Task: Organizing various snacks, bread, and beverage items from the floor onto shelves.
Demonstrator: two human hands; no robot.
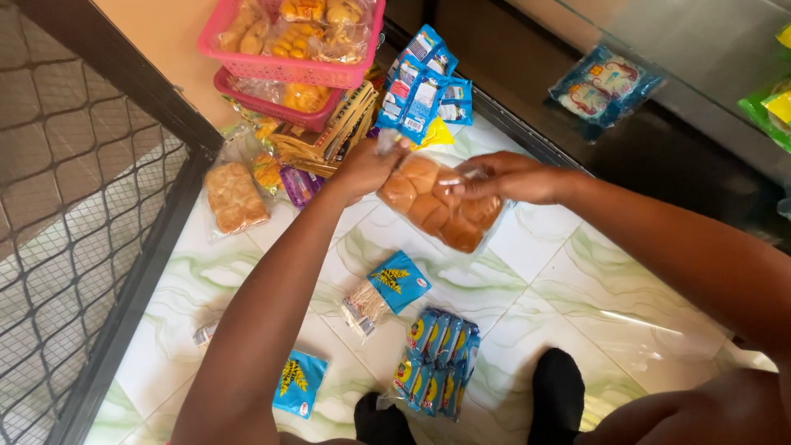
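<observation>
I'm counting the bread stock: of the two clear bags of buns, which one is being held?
The bag of round buns right of centre, gripped by both the left hand and right hand. The other bun bag lies untouched beside the mesh.

A clear plastic bag of golden-brown bread rolls [437, 202] hung tilted above the tiled floor, gripped at both ends.

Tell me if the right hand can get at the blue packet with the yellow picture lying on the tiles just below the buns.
Probably yes, once it lets go. The right hand is gripping the bag of buns with the left hand; the blue packet lies uncovered on the tiled floor below.
</observation>
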